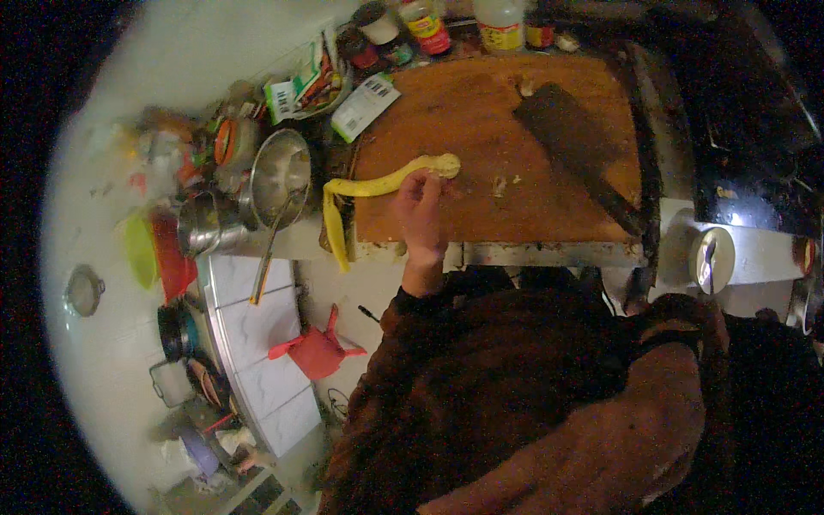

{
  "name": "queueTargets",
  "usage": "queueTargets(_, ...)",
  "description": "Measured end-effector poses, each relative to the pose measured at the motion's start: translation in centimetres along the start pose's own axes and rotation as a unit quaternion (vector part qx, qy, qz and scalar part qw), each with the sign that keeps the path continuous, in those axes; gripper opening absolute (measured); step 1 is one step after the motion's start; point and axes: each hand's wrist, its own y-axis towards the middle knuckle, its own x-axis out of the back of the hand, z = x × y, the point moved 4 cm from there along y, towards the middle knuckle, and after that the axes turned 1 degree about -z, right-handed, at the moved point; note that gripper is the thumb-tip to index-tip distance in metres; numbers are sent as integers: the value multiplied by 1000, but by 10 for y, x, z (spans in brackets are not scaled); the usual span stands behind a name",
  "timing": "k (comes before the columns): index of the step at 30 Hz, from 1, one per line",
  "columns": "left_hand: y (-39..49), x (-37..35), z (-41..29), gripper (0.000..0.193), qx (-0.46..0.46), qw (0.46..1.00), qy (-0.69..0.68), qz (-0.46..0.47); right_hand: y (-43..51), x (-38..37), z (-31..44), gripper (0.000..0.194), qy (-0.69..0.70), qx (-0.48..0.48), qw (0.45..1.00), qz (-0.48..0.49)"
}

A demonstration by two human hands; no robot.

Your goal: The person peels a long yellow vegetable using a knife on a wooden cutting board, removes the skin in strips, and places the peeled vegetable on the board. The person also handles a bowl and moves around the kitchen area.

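Note:
My left hand (421, 209) is over the left part of the wooden cutting board (450, 109), its fingers closed at the near side of a long yellow strip of food (380, 185), which looks like a peel. One rounded pale end lies just past my fingertips; the other end bends down over the board's left edge. A dark cleaver (566, 132) lies slanted on the right of the board, its handle towards the near right corner. Small pale scraps (499, 187) are on the board between hand and cleaver. My right hand is out of view.
Left of the board stand a metal bowl (280, 180) with a long utensil in it and a metal pot (205, 222). Bottles and jars (425, 27) line the back. A white bowl with a spoon (713, 261) stands at right. A red stool (317, 353) is below left.

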Motion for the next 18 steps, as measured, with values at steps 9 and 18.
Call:
queueTargets(9, 10, 19, -49, 12, -129, 987, 94, -15, 14, 71, -59, 24, -103, -101, 901, -408)
queueTargets(18, 45, 47, -55, 11, -81, 994, 76, 18, 131, 149, -191, 46, -310, 11, 835, -455)
